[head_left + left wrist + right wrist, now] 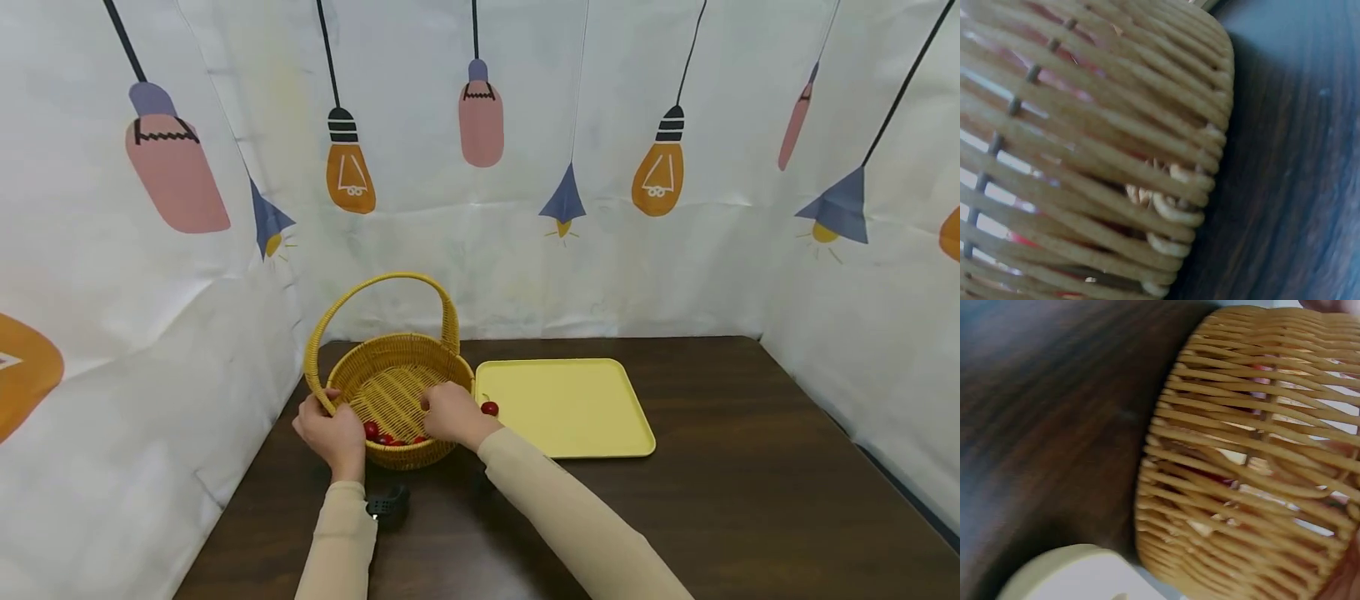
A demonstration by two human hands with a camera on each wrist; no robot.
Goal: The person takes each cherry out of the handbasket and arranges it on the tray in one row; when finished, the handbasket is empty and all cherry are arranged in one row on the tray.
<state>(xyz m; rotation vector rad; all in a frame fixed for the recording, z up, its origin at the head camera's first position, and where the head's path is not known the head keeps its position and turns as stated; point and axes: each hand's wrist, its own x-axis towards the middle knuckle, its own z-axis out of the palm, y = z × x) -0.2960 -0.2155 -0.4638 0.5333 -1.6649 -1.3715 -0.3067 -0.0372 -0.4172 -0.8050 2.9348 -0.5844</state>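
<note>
A yellow wicker basket (pixel 397 367) with a tall arched handle stands on the table, tipped toward me. Several red cherries (pixel 371 430) lie inside along its near side. My left hand (pixel 335 432) grips the basket's left rim beside the foot of the handle. Over the near right rim, my right hand (pixel 452 412) reaches into the basket with bent fingers; its fingertips are hidden, so whether they pinch a cherry cannot be told. Both wrist views are mostly filled by the woven basket wall (pixel 1104 125), with bits of red showing through the gaps (pixel 1210 478).
A pale yellow rectangular tray (pixel 570 408) lies right of the basket, with one stemmed cherry (pixel 489 408) at its left edge. The dark wooden table (pixel 735 500) extends to the right. White curtains (pixel 510 275) printed with lamps enclose the back and sides.
</note>
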